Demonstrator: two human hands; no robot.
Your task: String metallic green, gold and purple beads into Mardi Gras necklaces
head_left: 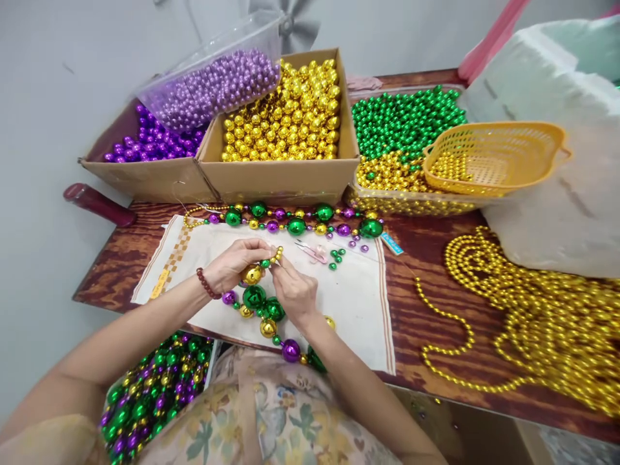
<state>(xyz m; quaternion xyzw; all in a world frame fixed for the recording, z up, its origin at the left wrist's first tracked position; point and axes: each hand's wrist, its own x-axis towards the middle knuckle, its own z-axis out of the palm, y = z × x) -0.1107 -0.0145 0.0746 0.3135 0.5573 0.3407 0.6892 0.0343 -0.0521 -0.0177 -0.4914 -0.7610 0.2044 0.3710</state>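
Observation:
Both hands meet over a white cloth (349,310), close to the table's front edge. My left hand (237,261) is closed on one end of a bead necklace (254,297) strung with green, gold and purple beads. Small gold beads rise from between its fingertips. My right hand (295,290) pinches at the same end; whether it holds thread or a bead is too small to tell. The necklace hangs below the hands and curves under my right wrist. Pink-handled snips (312,252) lie beyond the hands, beside small loose green beads (335,258) and purple beads (356,244).
Another bead strand (296,226) lies along the cloth's far edge. Behind stand cardboard boxes (281,177) of gold and purple beads and a tub (411,200) with a yellow basket (513,155). Gold bead chains (557,329) cover the right side; a dark red flask (99,203) stands left.

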